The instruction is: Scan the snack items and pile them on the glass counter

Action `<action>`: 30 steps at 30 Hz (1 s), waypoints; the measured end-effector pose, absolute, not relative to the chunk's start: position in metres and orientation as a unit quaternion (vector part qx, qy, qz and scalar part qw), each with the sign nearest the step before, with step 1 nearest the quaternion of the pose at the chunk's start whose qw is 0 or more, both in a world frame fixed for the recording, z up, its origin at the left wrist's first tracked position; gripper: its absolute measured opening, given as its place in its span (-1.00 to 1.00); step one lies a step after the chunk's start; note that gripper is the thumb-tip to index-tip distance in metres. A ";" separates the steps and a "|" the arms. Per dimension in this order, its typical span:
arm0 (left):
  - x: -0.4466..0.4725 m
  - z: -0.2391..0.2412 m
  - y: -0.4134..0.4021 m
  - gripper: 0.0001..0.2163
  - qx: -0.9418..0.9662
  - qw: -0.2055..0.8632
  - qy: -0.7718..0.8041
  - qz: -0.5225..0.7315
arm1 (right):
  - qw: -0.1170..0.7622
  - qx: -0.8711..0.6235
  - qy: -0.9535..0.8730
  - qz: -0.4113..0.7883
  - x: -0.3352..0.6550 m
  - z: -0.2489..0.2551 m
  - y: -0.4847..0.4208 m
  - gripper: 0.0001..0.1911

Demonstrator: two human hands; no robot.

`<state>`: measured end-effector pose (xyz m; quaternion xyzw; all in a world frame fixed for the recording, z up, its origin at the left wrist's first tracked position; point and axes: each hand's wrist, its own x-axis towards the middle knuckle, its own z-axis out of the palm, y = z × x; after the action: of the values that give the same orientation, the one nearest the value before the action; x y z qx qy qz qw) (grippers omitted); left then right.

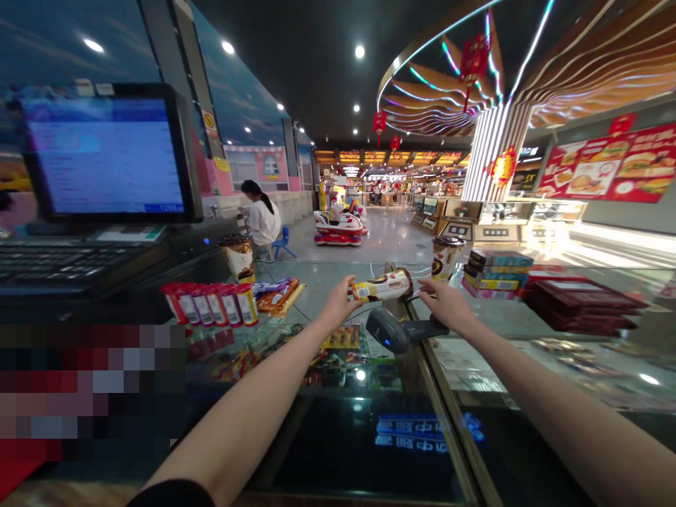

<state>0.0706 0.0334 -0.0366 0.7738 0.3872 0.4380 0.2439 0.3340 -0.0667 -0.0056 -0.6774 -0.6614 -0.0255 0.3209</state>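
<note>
My left hand (338, 301) is closed round one end of a drink cup (384, 286) with a white and brown label, held on its side above the glass counter (338, 278). Close to the cup's other end, my right hand (446, 303) hovers with its fingers curled, just above a black barcode scanner (393, 329) that rests on the counter. Whether the right hand touches the scanner's handle is not clear.
A checkout screen (105, 151) and keyboard (58, 264) stand at the left. On the counter are a row of red-topped bottles (211, 303), snack packs (277, 296), two upright cups (239, 257), stacked boxes (496, 271) and dark red packs (578, 303). A person sits beyond (263, 218).
</note>
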 end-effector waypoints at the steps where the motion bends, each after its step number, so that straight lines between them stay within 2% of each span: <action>1: 0.070 -0.038 0.033 -0.31 0.768 0.249 0.389 0.444 | 0.328 -0.666 -0.670 -0.029 0.336 -0.006 -0.069 -0.61; 5: 0.068 -0.041 0.034 -0.29 0.763 0.246 0.390 0.453 | 0.350 -0.612 -0.709 -0.031 0.343 -0.010 -0.079 -0.67; 9: 0.068 -0.041 0.033 -0.38 0.774 0.223 0.391 0.446 | 0.332 -0.578 -0.745 0.012 0.351 -0.013 -0.087 -0.71; 12: 0.068 -0.038 0.032 -0.47 0.783 0.200 0.395 0.436 | 0.312 -0.559 -0.768 0.032 0.354 -0.008 -0.093 -0.69; 16: 0.067 -0.032 0.027 -0.50 0.790 0.182 0.387 0.439 | 0.300 -0.529 -0.791 0.067 0.344 0.006 -0.105 -0.65; 18: 0.067 -0.029 0.024 -0.50 0.792 0.179 0.376 0.446 | 0.279 -0.511 -0.808 0.093 0.336 0.011 -0.112 -0.59; 23: 0.067 -0.027 0.020 -0.50 0.792 0.181 0.345 0.469 | 0.220 -0.488 -0.835 0.131 0.324 0.014 -0.120 -0.27; 25: 0.067 -0.027 0.019 -0.45 0.789 0.184 0.343 0.475 | 0.206 -0.491 -0.837 0.125 0.322 0.011 -0.119 -0.23; 30: 0.068 -0.028 0.020 -0.34 0.776 0.198 0.344 0.489 | 0.216 -0.473 -0.846 0.121 0.321 0.004 -0.116 -0.40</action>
<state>0.0680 0.0196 -0.0277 0.7764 0.3444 0.4894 0.1977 0.3209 -0.1155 0.0045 -0.4730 -0.8456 0.1212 0.2156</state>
